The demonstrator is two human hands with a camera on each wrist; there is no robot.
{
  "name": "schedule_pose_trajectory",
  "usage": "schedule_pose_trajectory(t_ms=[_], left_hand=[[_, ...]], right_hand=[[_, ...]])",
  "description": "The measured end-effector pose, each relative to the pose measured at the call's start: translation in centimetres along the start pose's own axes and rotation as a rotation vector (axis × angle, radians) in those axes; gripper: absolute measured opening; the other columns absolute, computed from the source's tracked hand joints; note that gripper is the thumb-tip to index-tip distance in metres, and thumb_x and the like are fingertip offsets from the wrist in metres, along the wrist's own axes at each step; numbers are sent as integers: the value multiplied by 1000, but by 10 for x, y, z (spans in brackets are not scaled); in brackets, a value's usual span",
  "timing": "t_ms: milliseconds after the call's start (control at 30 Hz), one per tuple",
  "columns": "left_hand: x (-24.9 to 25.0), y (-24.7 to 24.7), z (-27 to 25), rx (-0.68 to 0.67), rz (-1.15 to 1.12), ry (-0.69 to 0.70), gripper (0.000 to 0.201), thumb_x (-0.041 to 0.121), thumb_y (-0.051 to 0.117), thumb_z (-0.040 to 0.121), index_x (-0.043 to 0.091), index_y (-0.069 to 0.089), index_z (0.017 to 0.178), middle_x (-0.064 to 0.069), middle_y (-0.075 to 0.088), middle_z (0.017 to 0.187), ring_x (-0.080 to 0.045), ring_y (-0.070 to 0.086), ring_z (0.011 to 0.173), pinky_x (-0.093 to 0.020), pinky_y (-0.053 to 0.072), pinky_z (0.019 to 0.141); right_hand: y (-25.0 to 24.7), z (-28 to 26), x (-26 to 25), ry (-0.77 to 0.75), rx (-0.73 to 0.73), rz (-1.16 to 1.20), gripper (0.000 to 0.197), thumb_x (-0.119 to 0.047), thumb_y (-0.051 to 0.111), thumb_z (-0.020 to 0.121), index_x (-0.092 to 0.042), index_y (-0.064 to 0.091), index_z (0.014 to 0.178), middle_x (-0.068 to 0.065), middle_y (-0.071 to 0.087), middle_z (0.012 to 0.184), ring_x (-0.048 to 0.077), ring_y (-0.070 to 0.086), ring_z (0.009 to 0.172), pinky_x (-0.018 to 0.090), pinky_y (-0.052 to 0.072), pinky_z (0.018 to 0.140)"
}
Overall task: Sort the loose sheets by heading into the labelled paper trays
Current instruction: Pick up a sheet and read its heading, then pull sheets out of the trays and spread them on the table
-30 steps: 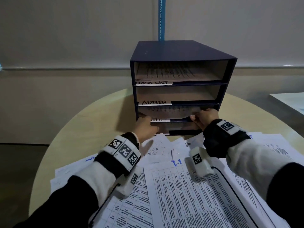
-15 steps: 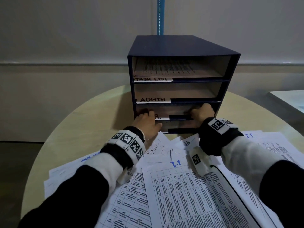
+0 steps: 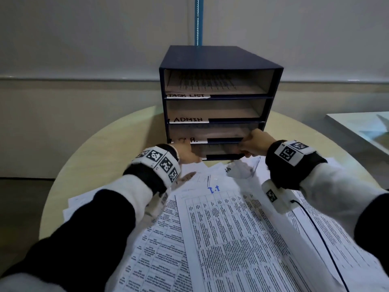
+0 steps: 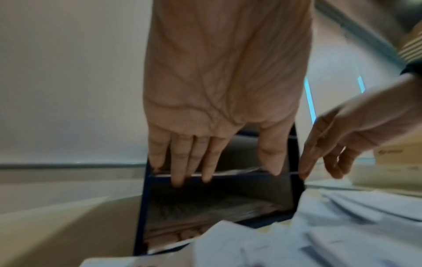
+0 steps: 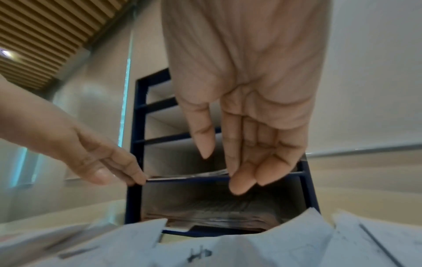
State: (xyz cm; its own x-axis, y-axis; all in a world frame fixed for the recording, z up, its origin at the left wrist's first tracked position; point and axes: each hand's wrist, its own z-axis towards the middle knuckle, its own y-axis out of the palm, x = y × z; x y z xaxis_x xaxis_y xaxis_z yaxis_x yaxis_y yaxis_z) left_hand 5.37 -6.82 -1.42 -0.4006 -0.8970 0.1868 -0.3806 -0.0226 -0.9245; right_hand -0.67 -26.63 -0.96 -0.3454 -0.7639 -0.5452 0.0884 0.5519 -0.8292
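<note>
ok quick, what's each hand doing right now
Left hand: open, straight fingers pressing the sheet into the third tray.
Right hand: open, fingers straight at the same sheet's edge.

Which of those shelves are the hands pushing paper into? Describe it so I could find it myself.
Start at the dark blue paper rack standing at the far side of the round table. Count down its four shelves: it is the third shelf, directly under the one tagged ADMIN. Unlike its neighbours, its white tag is partly hidden, and the left hand and right hand sit at its front edge.
</note>
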Motion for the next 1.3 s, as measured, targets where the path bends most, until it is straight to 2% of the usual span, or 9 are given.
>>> schedule_pose_trajectory(t_ms=[133, 233, 333, 567, 733, 900, 1100, 1233, 1300], left_hand=[[8, 4, -34, 2, -24, 85, 44, 39, 53, 91, -2, 61, 105, -22, 63, 108, -27, 60, 88, -31, 45, 65], [11, 20, -53, -50, -50, 74, 47, 41, 58, 88, -1, 61, 110, -10, 62, 103, -19, 54, 81, -21, 36, 55], [12, 35, -64, -89, -23, 27, 52, 44, 61, 85, 2, 57, 116, -5, 56, 101, -19, 51, 86, -25, 36, 60], [16, 56, -77, -37, -17, -64, 67, 42, 72, 77, 10, 44, 129, -11, 38, 134, -27, 47, 116, -33, 43, 93], [14, 57, -82, 73, -257, -23, 54, 20, 72, 79, 9, 48, 126, -10, 44, 137, -25, 48, 119, -28, 42, 91], [10, 51, -90, 136, -596, -5, 37, 8, 67, 83, -2, 57, 117, -16, 60, 112, -29, 59, 102, -27, 47, 74], [3, 37, -81, 425, -959, -39, 11, -2, 64, 81, 5, 57, 81, -14, 61, 89, -22, 56, 81, -25, 42, 61], [6, 42, -83, 252, -1124, -56, 15, -6, 59, 85, -3, 63, 99, -20, 64, 110, -31, 61, 103, -39, 48, 94], [10, 49, -86, 122, -1116, -42, 30, -9, 52, 87, -6, 57, 116, -20, 60, 121, -34, 59, 111, -43, 46, 99]], right_hand=[[3, -43, 5, -88, -156, 0, 24, -16, 57, 88, 3, 67, 99, 12, 67, 77, 11, 57, 60, 20, 45, 58], [11, -80, 16, -200, -281, -124, 23, -18, 54, 90, -7, 68, 105, 10, 72, 94, 13, 61, 73, 19, 46, 70], [20, -110, 30, -267, -378, -298, 24, -18, 53, 91, -17, 66, 112, -3, 70, 100, 7, 56, 81, 19, 42, 85], [31, -137, 47, -325, -326, -337, 26, -19, 56, 89, -19, 65, 114, 1, 59, 118, 7, 47, 87, 18, 36, 80], [44, -132, 53, -268, -195, -313, 25, -21, 56, 89, -18, 63, 113, 7, 54, 118, 16, 50, 95, 26, 41, 89], [27, -107, 78, 188, -48, -395, 47, -32, 48, 91, -12, 38, 131, 16, 36, 135, 37, 42, 123, 45, 37, 105], [11, -100, 97, 278, -150, -381, 44, -26, 58, 86, 1, 52, 120, 17, 60, 111, 30, 59, 104, 27, 45, 78], [10, -104, 95, 222, -47, -553, 39, -27, 49, 90, 1, 53, 117, 19, 57, 121, 33, 56, 111, 31, 47, 85], [7, -106, 92, 173, -27, -604, 40, -31, 45, 94, 2, 53, 115, 20, 56, 123, 34, 56, 113, 32, 46, 88]])
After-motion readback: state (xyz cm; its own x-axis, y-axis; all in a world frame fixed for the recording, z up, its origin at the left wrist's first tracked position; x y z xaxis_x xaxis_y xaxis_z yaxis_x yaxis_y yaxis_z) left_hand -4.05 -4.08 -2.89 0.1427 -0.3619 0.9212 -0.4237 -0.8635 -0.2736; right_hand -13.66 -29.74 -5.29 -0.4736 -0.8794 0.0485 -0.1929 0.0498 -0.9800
